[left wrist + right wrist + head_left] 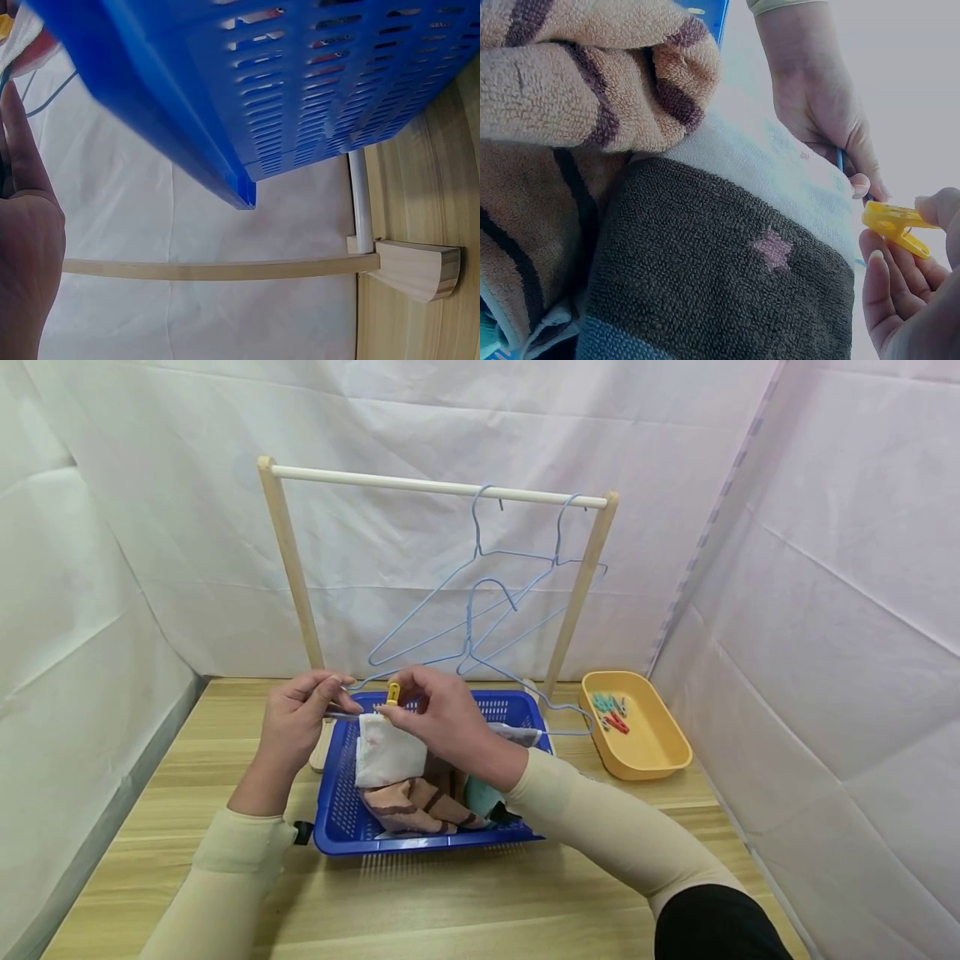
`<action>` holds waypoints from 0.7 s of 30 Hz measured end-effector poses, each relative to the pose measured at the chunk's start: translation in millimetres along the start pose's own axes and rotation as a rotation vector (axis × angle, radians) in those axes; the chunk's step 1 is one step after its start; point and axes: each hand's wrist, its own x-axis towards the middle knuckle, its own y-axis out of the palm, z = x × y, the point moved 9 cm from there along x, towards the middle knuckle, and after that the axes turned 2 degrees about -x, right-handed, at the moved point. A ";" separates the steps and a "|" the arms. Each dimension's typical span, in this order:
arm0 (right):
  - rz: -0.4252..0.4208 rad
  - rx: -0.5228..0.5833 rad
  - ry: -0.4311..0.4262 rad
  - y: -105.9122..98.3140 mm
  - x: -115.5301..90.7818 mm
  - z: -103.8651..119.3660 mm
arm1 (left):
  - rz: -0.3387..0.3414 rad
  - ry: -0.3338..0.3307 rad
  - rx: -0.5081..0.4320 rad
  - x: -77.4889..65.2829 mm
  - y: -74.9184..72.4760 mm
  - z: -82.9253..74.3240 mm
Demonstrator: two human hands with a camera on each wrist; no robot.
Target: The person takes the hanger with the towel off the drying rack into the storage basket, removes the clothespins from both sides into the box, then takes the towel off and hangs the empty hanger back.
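My left hand (291, 720) grips the left end of a light blue wire hanger (469, 625), held above the blue basket (450, 842). A towel with a white part (386, 756) and a dark grey part with a pink star (682, 240) hangs folded over the hanger's bottom bar. Between thumb and fingers, my right hand (457, 722) pinches a yellow clothespin (393, 693) right at the towel's top edge. In the right wrist view the clothespin's tip points toward the left hand. A tan towel with brown stripes (412, 806) lies in the basket below.
Behind the basket stands a wooden rack with a white rail (375, 481); two blue hangers (420, 606) hang from its right part. To the right, a yellow tray (656, 747) contains several green and red clothespins (617, 722). White cloth walls surround the table.
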 end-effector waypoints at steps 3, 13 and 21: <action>0.005 -0.014 0.006 0.5 -0.7 -1.4 | 0.013 0.006 0.004 0.6 0.0 0.4; 0.022 -0.012 0.032 -0.9 -3.4 -4.5 | -0.004 0.000 -0.016 0.8 -2.3 0.5; 0.007 -0.065 0.025 -11.8 -10.4 -3.7 | -0.010 0.036 -0.046 1.5 -2.7 -0.2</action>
